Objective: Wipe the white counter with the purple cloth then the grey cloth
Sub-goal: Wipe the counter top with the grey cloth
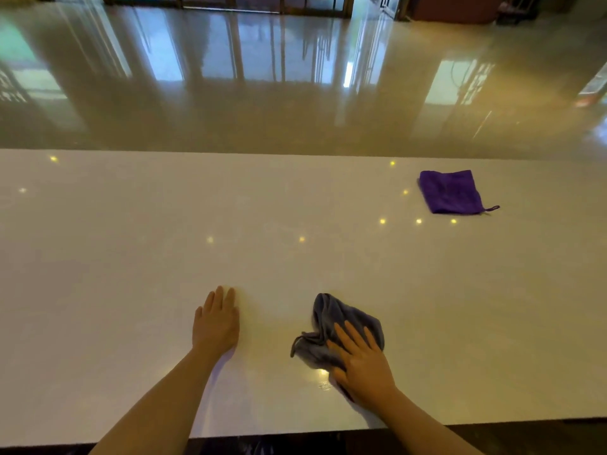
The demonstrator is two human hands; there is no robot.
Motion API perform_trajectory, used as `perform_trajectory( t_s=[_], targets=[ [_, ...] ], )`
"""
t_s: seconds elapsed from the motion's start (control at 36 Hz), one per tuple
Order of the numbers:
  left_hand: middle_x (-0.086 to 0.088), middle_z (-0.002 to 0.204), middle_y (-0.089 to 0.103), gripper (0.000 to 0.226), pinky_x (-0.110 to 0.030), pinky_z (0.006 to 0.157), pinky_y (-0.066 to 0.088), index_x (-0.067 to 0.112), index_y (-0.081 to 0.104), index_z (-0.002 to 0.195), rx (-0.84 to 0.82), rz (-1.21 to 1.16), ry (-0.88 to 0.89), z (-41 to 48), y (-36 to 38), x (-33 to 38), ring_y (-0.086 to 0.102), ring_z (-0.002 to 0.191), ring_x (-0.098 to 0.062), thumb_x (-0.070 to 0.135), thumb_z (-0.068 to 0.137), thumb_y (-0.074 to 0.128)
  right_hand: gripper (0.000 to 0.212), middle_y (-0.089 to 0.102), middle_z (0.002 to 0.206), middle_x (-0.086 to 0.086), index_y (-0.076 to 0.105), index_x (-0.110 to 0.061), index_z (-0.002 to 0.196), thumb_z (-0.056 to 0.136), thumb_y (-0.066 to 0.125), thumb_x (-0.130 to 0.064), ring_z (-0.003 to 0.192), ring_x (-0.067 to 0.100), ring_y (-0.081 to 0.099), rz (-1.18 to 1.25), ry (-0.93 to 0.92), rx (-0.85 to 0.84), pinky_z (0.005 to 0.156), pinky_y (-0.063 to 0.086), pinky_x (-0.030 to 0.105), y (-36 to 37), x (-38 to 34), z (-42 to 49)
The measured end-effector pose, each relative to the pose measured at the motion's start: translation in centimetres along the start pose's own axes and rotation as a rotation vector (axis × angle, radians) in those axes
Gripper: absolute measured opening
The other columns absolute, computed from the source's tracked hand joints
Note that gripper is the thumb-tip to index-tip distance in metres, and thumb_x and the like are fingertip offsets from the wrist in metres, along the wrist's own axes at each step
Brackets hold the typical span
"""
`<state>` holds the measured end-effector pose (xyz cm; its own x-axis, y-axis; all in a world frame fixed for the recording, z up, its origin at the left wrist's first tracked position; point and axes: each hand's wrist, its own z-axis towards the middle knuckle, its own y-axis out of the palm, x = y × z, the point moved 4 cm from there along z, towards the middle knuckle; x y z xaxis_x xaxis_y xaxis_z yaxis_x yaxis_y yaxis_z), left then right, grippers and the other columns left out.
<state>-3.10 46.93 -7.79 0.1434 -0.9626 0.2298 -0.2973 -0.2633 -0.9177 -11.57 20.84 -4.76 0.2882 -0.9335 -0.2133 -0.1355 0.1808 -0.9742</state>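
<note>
Glossy white counter [295, 208] runs the full width of the view, small ceiling lights mirrored in it, with a polished floor [295, 93] beyond its far edge. At about five o'clock from the middle of the counter, the right hand [363, 362] lies palm-down on the bunched grey cloth [331, 326], fingers spread and flat, pressing it to the surface rather than clenching it; the cloth spills out toward eleven o'clock of the hand. At the cloth's nine o'clock, well apart, the left hand [216, 320] rests flat and empty on the bare counter. Far off at two o'clock, near the far edge, the folded purple cloth [451, 192] lies alone.
</note>
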Motion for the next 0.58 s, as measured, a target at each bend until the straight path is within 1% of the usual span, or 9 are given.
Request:
perform_trajectory(
  t_s=[0.03, 0.11, 0.17, 0.25, 0.33, 0.42, 0.47, 0.53, 0.58],
  targets=[
    [-0.008, 0.159, 0.007, 0.049, -0.042, 0.118, 0.017, 0.016, 0.009, 0.147, 0.001, -0.007, -0.008, 0.1, 0.1, 0.2, 0.007, 0.146, -0.025, 0.026, 0.1, 0.018, 0.048, 0.069, 0.117, 0.004, 0.07, -0.022, 0.108, 0.072, 0.043, -0.039, 0.133, 0.014, 0.042, -0.017, 0.021, 0.022, 0.115, 0.001, 0.027, -0.3, 1.2, -0.2],
    [-0.009, 0.159, 0.007, 0.049, -0.041, 0.118, 0.018, 0.017, 0.009, 0.147, 0.03, -0.012, -0.026, 0.3, 0.3, 0.8, 0.008, 0.146, -0.026, 0.026, 0.099, 0.019, 0.051, 0.067, 0.12, 0.008, 0.07, -0.019, 0.109, 0.072, 0.042, -0.038, 0.144, 0.003, -0.007, -0.054, 0.097, 0.075, 0.11, 0.006, 0.029, -1.0, 5.2, -0.6],
    [-0.009, 0.159, 0.007, 0.05, -0.041, 0.117, 0.018, 0.016, 0.008, 0.147, 0.041, -0.011, -0.037, 0.6, 0.3, 1.3, 0.008, 0.146, -0.026, 0.026, 0.099, 0.019, 0.052, 0.061, 0.129, 0.006, 0.069, -0.018, 0.11, 0.072, 0.041, -0.038, 0.141, 0.001, -0.019, -0.079, 0.113, 0.092, 0.112, 0.001, 0.028, -1.2, 7.7, -0.8],
    [-0.009, 0.159, 0.008, 0.05, -0.042, 0.118, 0.018, 0.016, 0.007, 0.147, 0.046, -0.018, -0.047, 0.9, 0.3, 2.2, 0.008, 0.146, -0.026, 0.025, 0.099, 0.019, 0.049, 0.019, 0.157, -0.007, 0.059, -0.02, 0.123, 0.089, 0.032, -0.042, 0.141, 0.0, -0.021, -0.056, 0.097, 0.1, 0.113, -0.001, 0.027, -1.6, 10.4, -0.5],
    [-0.01, 0.158, 0.009, 0.049, -0.042, 0.117, 0.02, 0.015, 0.009, 0.147, 0.06, -0.016, -0.057, 1.2, 0.3, 3.0, 0.009, 0.146, -0.027, 0.025, 0.099, 0.019, 0.056, -0.023, 0.153, -0.022, 0.032, -0.034, 0.139, 0.095, 0.002, -0.049, 0.14, -0.002, -0.022, -0.021, 0.092, 0.097, 0.115, -0.009, 0.024, -1.6, 12.4, -0.1],
    [-0.01, 0.158, 0.01, 0.049, -0.043, 0.117, 0.02, 0.015, 0.01, 0.146, 0.07, -0.009, -0.065, 1.3, 0.2, 3.4, 0.01, 0.145, -0.028, 0.025, 0.099, 0.021, 0.075, 0.008, 0.158, -0.012, 0.056, -0.016, 0.126, 0.093, -0.001, -0.052, 0.143, -0.002, -0.008, -0.049, 0.108, 0.12, 0.115, -0.003, 0.028, -1.6, 13.6, 0.7],
    [-0.011, 0.158, 0.011, 0.049, -0.044, 0.117, 0.02, 0.014, 0.011, 0.146, 0.079, -0.014, -0.07, 1.3, 0.2, 3.6, 0.011, 0.145, -0.029, 0.025, 0.099, 0.021, 0.077, 0.049, 0.141, 0.008, 0.062, -0.012, 0.12, 0.095, 0.001, -0.052, 0.139, 0.017, 0.033, -0.086, 0.136, 0.102, 0.113, 0.006, 0.034, -1.9, 14.3, 1.2],
    [-0.011, 0.158, 0.012, 0.049, -0.044, 0.117, 0.02, 0.014, 0.012, 0.146, 0.084, -0.007, -0.076, 1.3, 0.2, 3.7, 0.011, 0.145, -0.029, 0.025, 0.099, 0.021, 0.062, 0.043, 0.144, 0.012, 0.05, -0.015, 0.132, 0.093, 0.015, -0.049, 0.136, 0.035, 0.035, -0.087, 0.192, 0.049, 0.115, 0.008, 0.039, -1.6, 15.6, 1.9],
    [-0.01, 0.158, 0.01, 0.049, -0.043, 0.117, 0.019, 0.014, 0.012, 0.146, 0.075, -0.008, -0.085, 1.3, 0.3, 3.7, 0.01, 0.146, -0.028, 0.025, 0.099, 0.02, 0.051, 0.021, 0.155, 0.005, 0.029, -0.023, 0.143, 0.095, 0.031, -0.041, 0.145, 0.028, 0.013, -0.088, 0.251, -0.02, 0.118, 0.003, 0.042, -0.9, 17.2, 2.5]
  ],
)
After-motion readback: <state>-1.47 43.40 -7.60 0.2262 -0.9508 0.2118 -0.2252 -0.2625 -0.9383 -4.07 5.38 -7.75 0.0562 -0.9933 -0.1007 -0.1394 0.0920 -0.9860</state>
